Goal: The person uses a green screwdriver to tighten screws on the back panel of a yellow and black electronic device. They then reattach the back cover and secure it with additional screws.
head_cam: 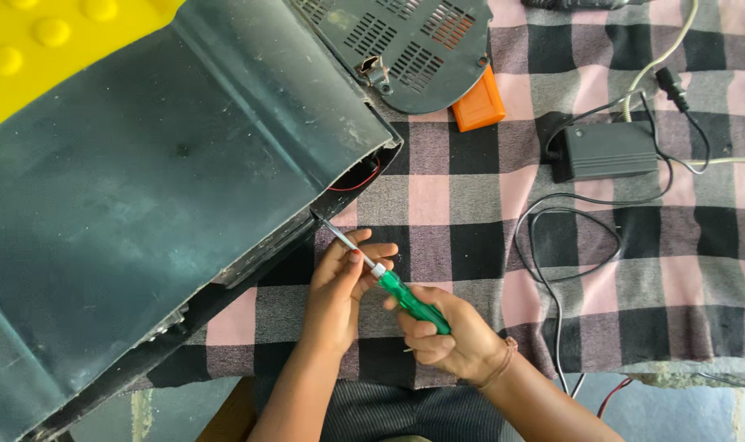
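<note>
My right hand point(450, 331) grips the green translucent handle of a screwdriver point(409, 299). Its metal shaft runs up and left, and the tip meets the edge of a large dark grey appliance casing point(143, 188) near a red wire. My left hand point(344, 282) is beside the shaft, its fingertips pinching it just above the handle. Both hands rest over a pink, grey and black checked cloth point(470, 213).
A perforated round dark cover point(405, 49) lies at the top, with an orange block point(479, 102) under its edge. A black power adapter point(609, 151) with looping black cables sits at the right. A yellow studded surface point(37, 49) is at the top left.
</note>
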